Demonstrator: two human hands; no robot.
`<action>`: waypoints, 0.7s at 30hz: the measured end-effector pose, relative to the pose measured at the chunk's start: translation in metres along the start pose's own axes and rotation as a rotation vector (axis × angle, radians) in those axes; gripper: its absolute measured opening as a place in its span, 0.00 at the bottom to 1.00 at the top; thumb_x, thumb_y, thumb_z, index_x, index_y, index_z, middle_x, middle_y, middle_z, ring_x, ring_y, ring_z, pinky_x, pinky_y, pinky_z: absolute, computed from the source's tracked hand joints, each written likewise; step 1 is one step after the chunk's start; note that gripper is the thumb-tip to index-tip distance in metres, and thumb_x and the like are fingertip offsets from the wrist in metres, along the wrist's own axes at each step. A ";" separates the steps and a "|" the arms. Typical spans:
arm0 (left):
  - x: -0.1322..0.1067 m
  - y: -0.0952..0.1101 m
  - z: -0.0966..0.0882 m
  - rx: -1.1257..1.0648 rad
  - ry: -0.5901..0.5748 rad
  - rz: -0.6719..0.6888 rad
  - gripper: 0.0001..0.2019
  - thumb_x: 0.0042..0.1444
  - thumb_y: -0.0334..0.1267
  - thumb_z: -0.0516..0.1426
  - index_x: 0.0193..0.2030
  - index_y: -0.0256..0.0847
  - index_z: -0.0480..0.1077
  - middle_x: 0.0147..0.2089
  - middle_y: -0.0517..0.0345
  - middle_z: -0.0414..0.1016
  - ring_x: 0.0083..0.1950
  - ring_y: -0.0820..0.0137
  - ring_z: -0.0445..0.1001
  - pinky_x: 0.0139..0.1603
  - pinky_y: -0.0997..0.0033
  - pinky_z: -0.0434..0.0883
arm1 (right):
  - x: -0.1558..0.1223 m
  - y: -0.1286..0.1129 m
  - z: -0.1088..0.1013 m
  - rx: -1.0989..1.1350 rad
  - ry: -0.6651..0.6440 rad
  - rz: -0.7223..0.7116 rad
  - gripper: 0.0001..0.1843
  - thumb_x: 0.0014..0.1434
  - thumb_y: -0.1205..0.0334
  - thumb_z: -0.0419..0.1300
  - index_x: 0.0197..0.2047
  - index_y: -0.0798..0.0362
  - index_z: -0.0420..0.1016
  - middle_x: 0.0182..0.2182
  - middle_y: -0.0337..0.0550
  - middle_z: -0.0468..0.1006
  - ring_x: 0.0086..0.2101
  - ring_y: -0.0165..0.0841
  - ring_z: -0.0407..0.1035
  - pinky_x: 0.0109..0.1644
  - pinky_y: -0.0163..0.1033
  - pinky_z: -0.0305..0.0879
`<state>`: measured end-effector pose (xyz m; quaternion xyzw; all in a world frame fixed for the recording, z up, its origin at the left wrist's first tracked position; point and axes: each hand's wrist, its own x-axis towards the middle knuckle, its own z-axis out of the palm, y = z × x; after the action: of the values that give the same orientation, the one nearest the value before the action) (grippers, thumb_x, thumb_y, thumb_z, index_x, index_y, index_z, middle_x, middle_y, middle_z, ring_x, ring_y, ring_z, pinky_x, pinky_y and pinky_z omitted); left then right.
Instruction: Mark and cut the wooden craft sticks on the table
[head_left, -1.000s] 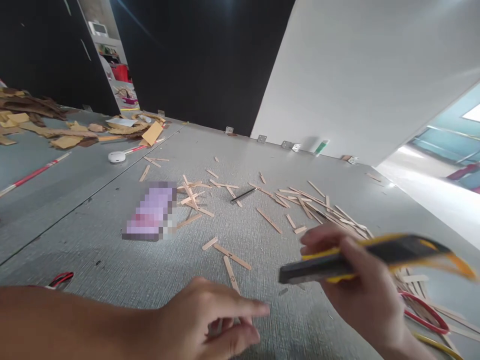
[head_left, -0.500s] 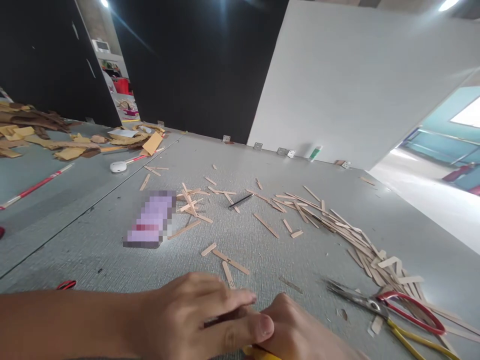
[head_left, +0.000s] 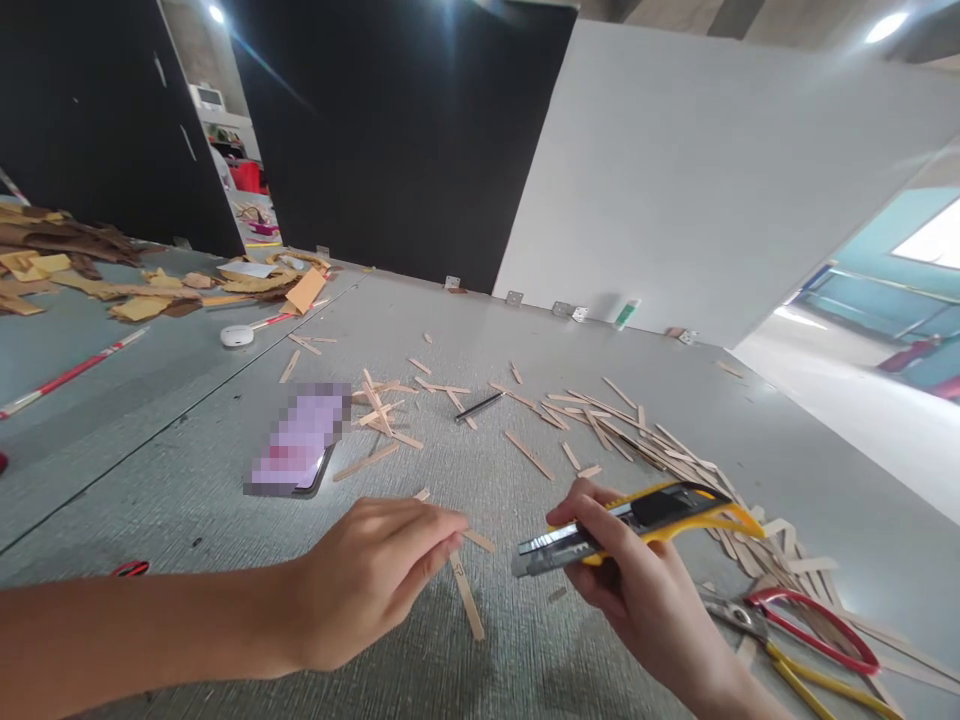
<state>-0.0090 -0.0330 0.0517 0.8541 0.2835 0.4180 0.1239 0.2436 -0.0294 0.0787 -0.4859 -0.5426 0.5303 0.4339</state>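
Right hand (head_left: 645,590) gripped a yellow-and-black utility knife (head_left: 634,520), fingers wrapped round the handle, blade end pointing left and held just above the grey table (head_left: 525,660). Left hand (head_left: 375,580) was curled, fingertips (head_left: 450,530) drawn together over a wooden stick (head_left: 466,600) that lay flat on the table; whether they pinched anything could not be told. The knife tip sat just right of that stick, apart from it. A second short stick (head_left: 478,540) lay just beside the left fingertips. Scissors with red and yellow handles (head_left: 810,630) lay right of the right wrist, partly over a long scatter of sticks (head_left: 675,450). A phone (head_left: 296,445) rested flat beyond the left hand, a black pen (head_left: 478,406) further back among loose sticks. Cardboard scraps (head_left: 90,270) were heaped on the far left, a small white round object (head_left: 236,335) near them.
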 end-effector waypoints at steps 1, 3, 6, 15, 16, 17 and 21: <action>-0.001 0.000 0.001 -0.002 -0.040 -0.019 0.12 0.73 0.27 0.48 0.56 0.36 0.70 0.40 0.54 0.82 0.39 0.70 0.81 0.40 0.70 0.77 | 0.002 -0.001 0.000 0.049 -0.017 0.003 0.25 0.63 0.37 0.65 0.31 0.52 0.75 0.17 0.29 0.55 0.17 0.24 0.45 0.20 0.30 0.40; -0.006 0.002 0.005 0.005 -0.139 -0.067 0.14 0.72 0.27 0.47 0.58 0.36 0.70 0.46 0.52 0.83 0.46 0.68 0.82 0.49 0.66 0.78 | 0.002 -0.004 -0.001 0.120 -0.026 0.037 0.24 0.62 0.39 0.67 0.30 0.52 0.74 0.18 0.30 0.56 0.17 0.24 0.45 0.20 0.30 0.40; -0.019 0.011 0.012 0.146 -0.300 -0.121 0.16 0.72 0.31 0.50 0.61 0.40 0.71 0.58 0.47 0.79 0.56 0.59 0.79 0.58 0.53 0.77 | -0.004 -0.005 -0.001 0.086 -0.008 0.092 0.24 0.64 0.37 0.64 0.34 0.52 0.76 0.19 0.33 0.64 0.17 0.26 0.53 0.21 0.31 0.45; -0.046 0.017 0.030 0.320 -0.535 -0.016 0.22 0.72 0.46 0.54 0.70 0.47 0.67 0.73 0.34 0.63 0.71 0.38 0.65 0.63 0.37 0.69 | -0.009 0.031 0.006 -0.262 -0.152 -0.033 0.19 0.65 0.45 0.68 0.33 0.52 0.74 0.20 0.34 0.67 0.20 0.27 0.58 0.22 0.31 0.54; -0.044 0.015 0.029 0.308 -0.538 -0.033 0.22 0.73 0.45 0.53 0.70 0.47 0.67 0.73 0.34 0.63 0.72 0.38 0.64 0.64 0.36 0.69 | -0.008 0.034 0.007 -0.315 -0.132 -0.074 0.19 0.65 0.45 0.67 0.33 0.52 0.75 0.21 0.35 0.68 0.21 0.29 0.60 0.23 0.32 0.55; -0.042 0.014 0.028 0.291 -0.539 -0.049 0.21 0.73 0.44 0.52 0.71 0.47 0.66 0.73 0.33 0.62 0.73 0.38 0.63 0.64 0.35 0.68 | -0.006 0.037 0.009 -0.345 -0.121 -0.096 0.19 0.66 0.45 0.67 0.34 0.51 0.76 0.22 0.36 0.69 0.22 0.30 0.61 0.23 0.32 0.56; -0.037 0.012 0.023 0.205 -0.522 -0.097 0.24 0.72 0.42 0.55 0.73 0.48 0.63 0.77 0.32 0.54 0.77 0.37 0.53 0.67 0.30 0.63 | -0.003 0.038 0.018 -0.283 -0.098 0.047 0.23 0.68 0.39 0.62 0.34 0.51 0.73 0.19 0.35 0.69 0.18 0.29 0.61 0.21 0.32 0.58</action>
<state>-0.0047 -0.0638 0.0188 0.9263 0.3234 0.1466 0.1258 0.2291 -0.0362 0.0399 -0.5284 -0.6211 0.4815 0.3214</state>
